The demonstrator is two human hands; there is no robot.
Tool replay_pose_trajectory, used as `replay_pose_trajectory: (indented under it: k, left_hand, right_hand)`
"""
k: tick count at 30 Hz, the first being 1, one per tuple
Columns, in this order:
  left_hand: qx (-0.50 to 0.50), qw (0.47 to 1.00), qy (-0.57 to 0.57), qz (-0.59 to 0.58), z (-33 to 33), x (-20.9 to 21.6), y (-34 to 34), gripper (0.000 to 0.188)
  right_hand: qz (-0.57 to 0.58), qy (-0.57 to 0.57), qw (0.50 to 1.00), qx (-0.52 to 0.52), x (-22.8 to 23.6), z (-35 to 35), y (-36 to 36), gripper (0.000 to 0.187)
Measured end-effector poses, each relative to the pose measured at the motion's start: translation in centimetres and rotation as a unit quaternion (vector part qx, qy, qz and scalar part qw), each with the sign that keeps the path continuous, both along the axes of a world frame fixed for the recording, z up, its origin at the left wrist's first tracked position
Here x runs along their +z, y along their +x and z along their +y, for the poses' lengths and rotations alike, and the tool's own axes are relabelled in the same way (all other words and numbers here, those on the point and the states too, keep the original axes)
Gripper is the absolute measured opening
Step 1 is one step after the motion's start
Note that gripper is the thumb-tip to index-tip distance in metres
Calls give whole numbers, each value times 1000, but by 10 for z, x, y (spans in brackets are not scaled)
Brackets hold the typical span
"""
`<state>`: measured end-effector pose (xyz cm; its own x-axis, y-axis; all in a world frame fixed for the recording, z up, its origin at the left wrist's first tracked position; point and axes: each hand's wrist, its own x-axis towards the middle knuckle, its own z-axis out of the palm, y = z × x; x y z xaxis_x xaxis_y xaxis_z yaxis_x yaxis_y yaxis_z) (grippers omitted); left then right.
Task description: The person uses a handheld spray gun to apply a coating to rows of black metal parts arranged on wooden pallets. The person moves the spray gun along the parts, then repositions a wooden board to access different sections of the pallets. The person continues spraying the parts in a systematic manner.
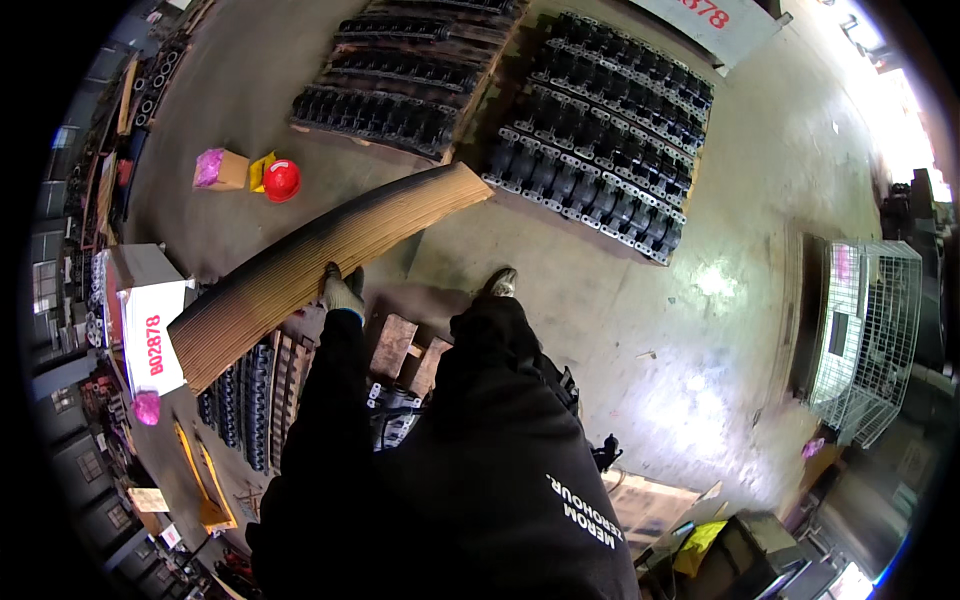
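Observation:
My left hand (pixel 343 293), in a grey glove with dark fingertips, grips the near edge of a long ridged cardboard sheet (pixel 320 245). The sheet bows in an arc from the white box on the left toward the pallets ahead; its far side is blackened. Beneath its left end stand rows of dark metal castings (pixel 243 405), partly covered. I cannot make out my right hand; a small dark shape (pixel 607 453) juts out beside my right hip, too unclear to name.
Ahead lie two pallets of black engine-block-like castings (pixel 600 140) (pixel 385 95). A red helmet (pixel 282 180) and a small carton (pixel 222 170) sit on the floor at left. A yellow pallet jack (pixel 203 478) is lower left, a wire cage (pixel 868 335) right. Wooden blocks (pixel 393 345) lie near my legs.

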<state>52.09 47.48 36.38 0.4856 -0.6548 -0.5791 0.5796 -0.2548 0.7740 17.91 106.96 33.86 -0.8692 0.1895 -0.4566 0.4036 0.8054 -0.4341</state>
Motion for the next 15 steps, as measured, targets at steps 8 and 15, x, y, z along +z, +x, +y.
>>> replay_pose_trajectory:
  k: [8,15]
  left_hand:
    - [-62,998,6,28,-44,-12,13,36]
    - [-64,997,34,29,-71,-20,14,41]
  right_hand:
    - [-1,-4,1000,-17,14,-20,5,34]
    - [-1,2,999,-34,24,-37,18,34]
